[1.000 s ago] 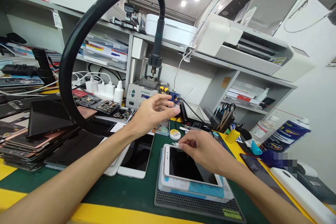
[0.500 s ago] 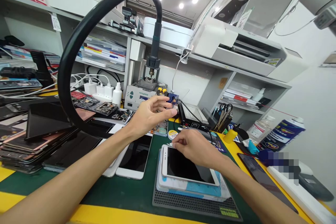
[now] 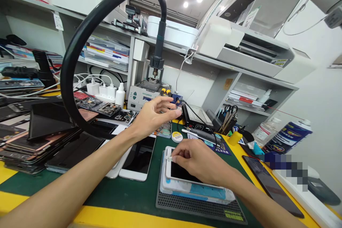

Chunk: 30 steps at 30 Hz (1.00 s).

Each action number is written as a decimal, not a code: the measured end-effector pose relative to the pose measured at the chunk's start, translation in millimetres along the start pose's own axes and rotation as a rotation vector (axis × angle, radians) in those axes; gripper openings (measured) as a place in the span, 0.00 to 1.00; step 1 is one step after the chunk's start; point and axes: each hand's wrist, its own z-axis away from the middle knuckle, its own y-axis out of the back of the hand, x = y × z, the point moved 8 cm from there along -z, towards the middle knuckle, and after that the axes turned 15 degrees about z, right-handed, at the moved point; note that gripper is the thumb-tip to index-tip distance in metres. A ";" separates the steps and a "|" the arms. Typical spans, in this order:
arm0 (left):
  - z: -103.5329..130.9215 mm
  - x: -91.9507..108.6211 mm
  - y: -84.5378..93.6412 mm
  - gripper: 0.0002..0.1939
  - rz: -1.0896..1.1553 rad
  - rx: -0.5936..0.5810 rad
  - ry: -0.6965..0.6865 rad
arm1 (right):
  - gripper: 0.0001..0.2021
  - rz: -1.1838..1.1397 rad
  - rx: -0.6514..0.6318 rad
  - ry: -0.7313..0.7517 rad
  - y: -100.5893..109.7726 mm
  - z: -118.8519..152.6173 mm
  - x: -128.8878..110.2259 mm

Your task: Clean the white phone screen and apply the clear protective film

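Worktop: green, with a yellow border along its front edge.
Hose: black, looping up over the worktop's left half.
Stack: phone parts, piled toward the worktop's left edge.
Pad: grey, perforated, near the worktop's front edge; a blue-and-white box lies on it.
Left hand: raised over the worktop, fingers curved; something small and clear shows at the tips, but I cannot tell whether they close on it.
Right hand: over the white phone, fingers pinched together on a wad.
White phone: face up on the box, near the worktop's front edge.
Tub: round, yellow-and-white, behind the box, farther from the front edge.
Wad: small, white, at the phone's left end.
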 end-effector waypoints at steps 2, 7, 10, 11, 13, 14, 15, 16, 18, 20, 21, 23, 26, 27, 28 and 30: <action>0.0 0.7 -0.8 0.35 -0.003 -0.001 0.003 | 0.09 0.008 0.031 -0.023 -0.5 -8.3 5.7; 0.6 3.7 -1.8 0.37 -0.021 0.001 0.007 | 0.09 0.042 0.119 -0.110 7.4 -21.6 30.0; 0.5 3.5 -1.5 0.36 -0.022 -0.002 0.004 | 0.08 0.018 0.124 -0.149 12.0 -17.9 35.9; 0.4 3.1 -1.3 0.36 -0.019 -0.004 0.001 | 0.08 0.002 0.111 -0.146 12.2 -15.4 33.9; 0.1 2.2 -0.9 0.35 -0.011 -0.004 -0.002 | 0.08 -0.043 0.064 -0.117 9.2 -10.3 24.9; 0.0 1.8 -0.7 0.35 -0.007 -0.002 -0.002 | 0.08 -0.070 0.039 -0.097 6.5 -8.1 19.1; 0.1 1.6 -0.6 0.35 -0.005 0.002 -0.002 | 0.08 -0.095 0.016 -0.080 3.3 -6.6 13.3; 0.2 1.5 -0.6 0.35 -0.003 0.005 -0.001 | 0.08 -0.108 0.001 -0.070 0.2 -6.1 8.7; 0.7 1.3 -0.7 0.36 -0.002 0.010 0.007 | 0.09 -0.099 0.004 -0.079 -4.1 -7.9 4.6; 1.1 1.2 -0.7 0.36 -0.010 0.015 0.014 | 0.09 -0.064 0.027 -0.103 -5.3 -12.2 6.3; 1.3 1.6 -0.5 0.36 -0.014 0.016 0.013 | 0.09 -0.052 0.037 -0.114 -4.9 -14.3 8.7; 1.2 3.0 -0.1 0.36 -0.018 0.018 -0.002 | 0.09 -0.045 0.049 -0.133 -3.0 -16.8 15.6; 0.8 4.6 0.0 0.35 -0.018 0.023 -0.017 | 0.07 -0.037 0.053 -0.187 1.0 -13.1 31.1; 0.8 4.7 0.1 0.35 -0.021 0.027 -0.016 | 0.06 -0.035 0.052 -0.209 2.2 -10.2 36.9; 0.9 4.8 0.0 0.35 -0.025 0.031 -0.013 | 0.05 -0.032 0.054 -0.231 3.5 -6.6 42.9; 1.5 4.8 -0.2 0.34 -0.030 0.035 -0.009 | 0.05 -0.025 0.058 -0.278 6.0 1.9 55.1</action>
